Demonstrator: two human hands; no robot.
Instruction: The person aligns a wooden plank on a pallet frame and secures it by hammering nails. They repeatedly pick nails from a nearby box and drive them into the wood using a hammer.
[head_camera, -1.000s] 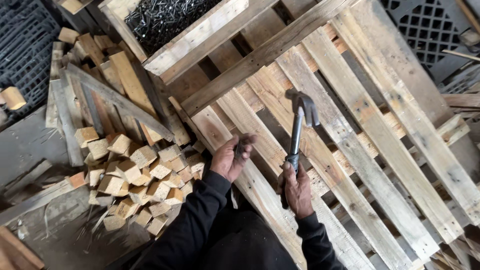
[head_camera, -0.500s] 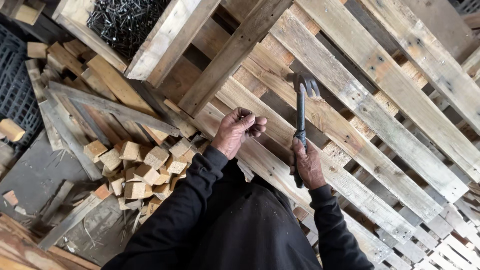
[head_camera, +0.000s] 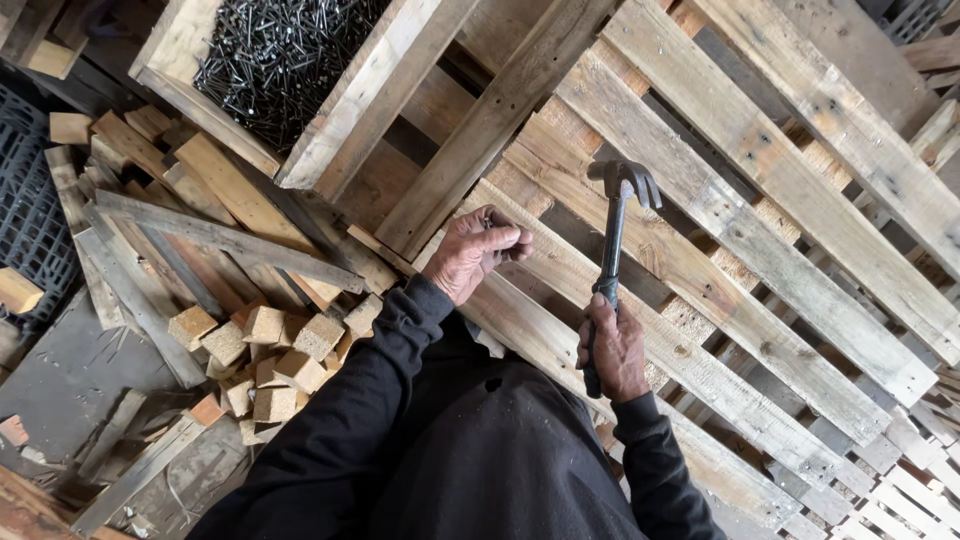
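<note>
My right hand (head_camera: 612, 345) grips the dark handle of a metal claw hammer (head_camera: 615, 228), its head raised above a slat of the wooden pallet (head_camera: 780, 200). My left hand (head_camera: 480, 250) is closed over the pallet's near slat, fingers pinched on what look like nails (head_camera: 490, 222). Both arms wear black sleeves. The hammer head hangs a short way right of my left hand.
A wooden box full of dark nails (head_camera: 270, 60) sits at the upper left. A heap of small wood blocks (head_camera: 270, 350) and loose planks (head_camera: 200, 235) lies to the left. A black plastic crate (head_camera: 30, 220) is at the far left edge.
The view has shifted, bringing the nail box into sight. My left hand has closed into a pinch on the slat. The hammer stays held upright in my right hand.
</note>
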